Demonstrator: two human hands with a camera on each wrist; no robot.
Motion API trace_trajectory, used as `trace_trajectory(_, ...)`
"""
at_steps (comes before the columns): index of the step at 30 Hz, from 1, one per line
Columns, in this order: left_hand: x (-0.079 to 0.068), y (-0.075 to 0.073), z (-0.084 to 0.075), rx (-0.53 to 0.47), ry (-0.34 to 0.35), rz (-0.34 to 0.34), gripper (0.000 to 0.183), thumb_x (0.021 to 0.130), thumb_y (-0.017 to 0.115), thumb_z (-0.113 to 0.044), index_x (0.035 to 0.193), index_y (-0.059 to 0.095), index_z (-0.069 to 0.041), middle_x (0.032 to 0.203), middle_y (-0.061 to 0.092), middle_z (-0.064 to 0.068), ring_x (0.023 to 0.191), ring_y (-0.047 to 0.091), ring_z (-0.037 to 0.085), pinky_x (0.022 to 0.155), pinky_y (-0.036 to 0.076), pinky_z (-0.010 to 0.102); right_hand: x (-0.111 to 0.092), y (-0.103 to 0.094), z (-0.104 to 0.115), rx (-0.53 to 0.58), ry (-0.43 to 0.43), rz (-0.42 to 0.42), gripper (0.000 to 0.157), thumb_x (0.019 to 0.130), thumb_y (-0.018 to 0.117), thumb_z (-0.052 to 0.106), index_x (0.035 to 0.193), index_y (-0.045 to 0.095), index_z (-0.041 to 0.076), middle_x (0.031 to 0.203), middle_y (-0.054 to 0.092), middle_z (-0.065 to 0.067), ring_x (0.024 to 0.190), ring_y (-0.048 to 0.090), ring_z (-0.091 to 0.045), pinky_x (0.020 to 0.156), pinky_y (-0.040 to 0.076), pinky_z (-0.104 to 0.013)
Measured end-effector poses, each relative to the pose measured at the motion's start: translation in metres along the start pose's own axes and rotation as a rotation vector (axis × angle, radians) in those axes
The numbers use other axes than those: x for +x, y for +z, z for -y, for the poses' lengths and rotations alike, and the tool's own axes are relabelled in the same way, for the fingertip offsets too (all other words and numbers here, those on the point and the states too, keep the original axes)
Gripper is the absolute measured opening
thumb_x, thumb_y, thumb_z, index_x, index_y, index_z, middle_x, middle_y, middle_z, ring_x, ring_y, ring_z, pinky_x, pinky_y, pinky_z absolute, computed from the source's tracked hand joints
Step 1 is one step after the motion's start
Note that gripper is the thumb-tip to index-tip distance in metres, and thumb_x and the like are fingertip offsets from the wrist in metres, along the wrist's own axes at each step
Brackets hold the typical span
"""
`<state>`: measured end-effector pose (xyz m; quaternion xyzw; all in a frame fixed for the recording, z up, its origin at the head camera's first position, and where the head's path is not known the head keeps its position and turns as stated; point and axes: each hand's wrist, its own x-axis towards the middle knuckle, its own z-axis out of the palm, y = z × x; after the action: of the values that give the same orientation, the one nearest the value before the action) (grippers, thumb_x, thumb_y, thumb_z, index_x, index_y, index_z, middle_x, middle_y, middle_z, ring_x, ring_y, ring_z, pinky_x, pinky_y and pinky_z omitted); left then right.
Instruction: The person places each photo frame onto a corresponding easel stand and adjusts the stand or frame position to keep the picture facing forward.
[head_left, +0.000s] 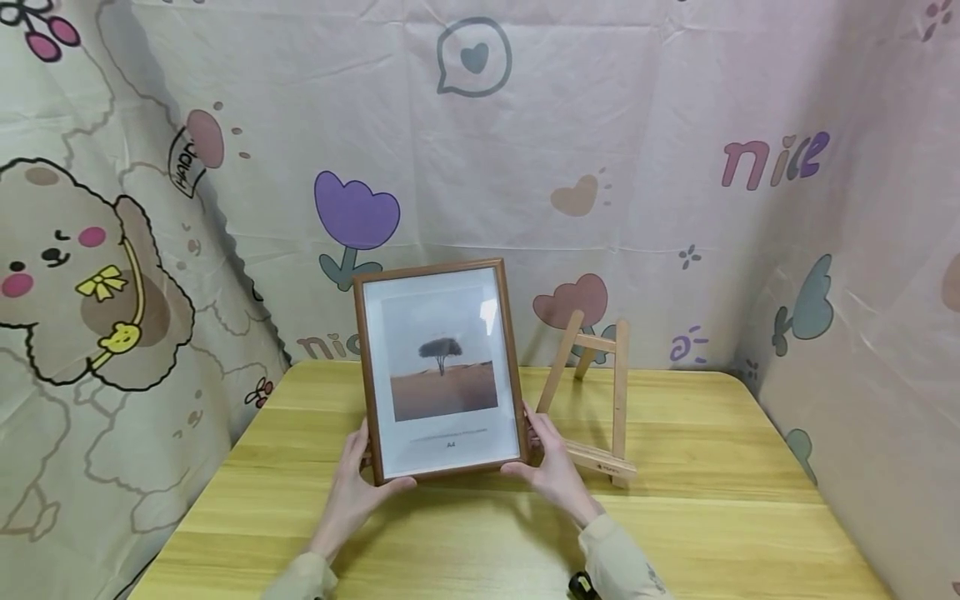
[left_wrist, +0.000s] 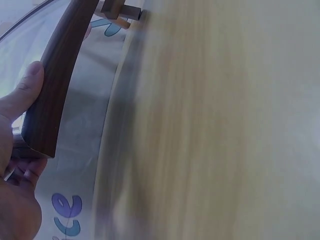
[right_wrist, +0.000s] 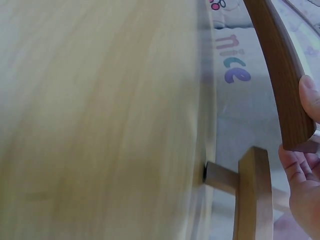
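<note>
A brown wooden picture frame (head_left: 444,367) with a print of a lone tree is held up over the table, tilted slightly to one side. My left hand (head_left: 356,483) grips its lower left corner, thumb on the front edge and fingers behind. At the lower right corner my right hand (head_left: 553,467) holds it the same way. In the left wrist view the left thumb presses the frame's edge (left_wrist: 57,85). The right wrist view shows the right fingers under the frame's corner (right_wrist: 295,125). A small wooden easel (head_left: 619,400) stands just right of the frame, partly hidden by the right hand.
The wood-grain table (head_left: 720,467) reaches back to a patterned cloth backdrop (head_left: 480,167), with cloth on both sides too. A small black object (head_left: 581,586) lies at the front edge beside the right sleeve.
</note>
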<state>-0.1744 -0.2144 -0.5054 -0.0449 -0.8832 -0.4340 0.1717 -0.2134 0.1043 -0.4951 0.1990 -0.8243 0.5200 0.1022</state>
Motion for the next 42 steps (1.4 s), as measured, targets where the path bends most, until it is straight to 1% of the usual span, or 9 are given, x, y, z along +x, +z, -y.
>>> trace_trajectory(3, 0.004, 0.005, -0.002, -0.016, 0.059, -0.021, 0.126, 0.064, 0.096, -0.026, 0.162, 0.019, -0.008, 0.14, 0.047, 0.009, 0.113, 0.048, 0.004, 0.092, 0.051, 0.02, -0.002, -0.005, -0.001, -0.017, -0.011, -0.027, 0.108, 0.068, 0.09, 0.013, 0.159, 0.032, 0.012, 0.132, 0.057, -0.008, 0.107, 0.059, -0.019, 0.093, 0.054, -0.026)
trace_trajectory(5, 0.007, 0.009, -0.003, -0.019, 0.092, -0.03, 0.126, 0.063, 0.096, -0.025, 0.161, 0.02, -0.007, 0.138, 0.049, 0.009, 0.11, 0.047, 0.0, 0.091, 0.052, 0.021, -0.003, -0.009, -0.003, -0.02, -0.015, -0.043, 0.108, 0.067, 0.09, 0.012, 0.158, 0.032, 0.011, 0.134, 0.057, -0.011, 0.11, 0.059, -0.022, 0.095, 0.054, -0.029)
trace_trajectory(11, 0.015, 0.017, -0.011, -0.032, 0.125, -0.016, 0.126, 0.062, 0.096, -0.028, 0.162, 0.02, -0.011, 0.136, 0.05, 0.008, 0.113, 0.052, 0.011, 0.094, 0.053, 0.032, -0.006, -0.022, -0.003, -0.038, -0.008, -0.07, 0.11, 0.066, 0.091, 0.013, 0.159, 0.031, 0.012, 0.139, 0.055, -0.014, 0.122, 0.057, -0.03, 0.103, 0.052, -0.044)
trace_trajectory(13, 0.017, 0.02, -0.014, -0.04, 0.133, -0.009, 0.126, 0.063, 0.096, -0.029, 0.162, 0.02, -0.012, 0.137, 0.05, 0.007, 0.114, 0.053, 0.013, 0.095, 0.053, 0.032, -0.007, -0.026, -0.003, -0.059, -0.008, -0.082, 0.11, 0.066, 0.091, 0.015, 0.159, 0.032, 0.014, 0.141, 0.054, -0.015, 0.124, 0.056, -0.03, 0.103, 0.051, -0.045)
trace_trajectory(18, 0.024, 0.028, -0.021, -0.092, 0.186, 0.008, 0.125, 0.064, 0.096, -0.028, 0.162, 0.02, -0.016, 0.137, 0.049, 0.007, 0.112, 0.054, 0.013, 0.093, 0.052, 0.025, -0.01, -0.036, -0.005, -0.052, -0.038, -0.115, 0.109, 0.066, 0.091, 0.011, 0.158, 0.032, 0.01, 0.133, 0.057, -0.016, 0.113, 0.058, -0.023, 0.095, 0.056, -0.033)
trace_trajectory(22, 0.032, 0.036, -0.027, -0.125, 0.243, 0.021, 0.124, 0.064, 0.096, -0.026, 0.162, 0.021, -0.016, 0.136, 0.05, 0.009, 0.109, 0.056, 0.015, 0.091, 0.054, 0.024, -0.012, -0.045, -0.008, -0.059, -0.073, -0.152, 0.108, 0.066, 0.091, 0.007, 0.157, 0.032, 0.004, 0.128, 0.057, -0.017, 0.105, 0.058, -0.016, 0.091, 0.057, -0.025)
trace_trajectory(28, 0.041, 0.048, -0.037, -0.154, 0.244, 0.071, 0.124, 0.066, 0.095, -0.029, 0.162, 0.019, -0.015, 0.14, 0.047, 0.011, 0.113, 0.054, 0.02, 0.093, 0.053, 0.026, -0.017, -0.059, -0.013, -0.096, -0.079, -0.197, 0.108, 0.065, 0.091, 0.004, 0.156, 0.033, 0.001, 0.126, 0.058, -0.018, 0.1, 0.056, -0.007, 0.087, 0.057, -0.022)
trace_trajectory(37, 0.055, 0.066, -0.053, -0.179, 0.257, 0.134, 0.124, 0.068, 0.093, -0.035, 0.163, 0.016, -0.019, 0.142, 0.046, 0.01, 0.113, 0.055, 0.02, 0.094, 0.055, 0.03, -0.023, -0.08, -0.018, -0.081, -0.084, -0.245, 0.108, 0.065, 0.09, -0.002, 0.156, 0.032, 0.001, 0.123, 0.054, -0.019, 0.101, 0.05, 0.001, 0.087, 0.048, -0.006)
trace_trajectory(42, 0.061, 0.074, -0.06, -0.187, 0.272, 0.15, 0.124, 0.069, 0.093, -0.037, 0.163, 0.014, -0.019, 0.14, 0.046, 0.007, 0.109, 0.055, 0.018, 0.092, 0.055, 0.03, -0.027, -0.09, -0.017, -0.117, -0.052, -0.262, 0.109, 0.067, 0.09, 0.001, 0.158, 0.029, 0.004, 0.135, 0.052, -0.023, 0.102, 0.048, 0.006, 0.09, 0.044, -0.003)
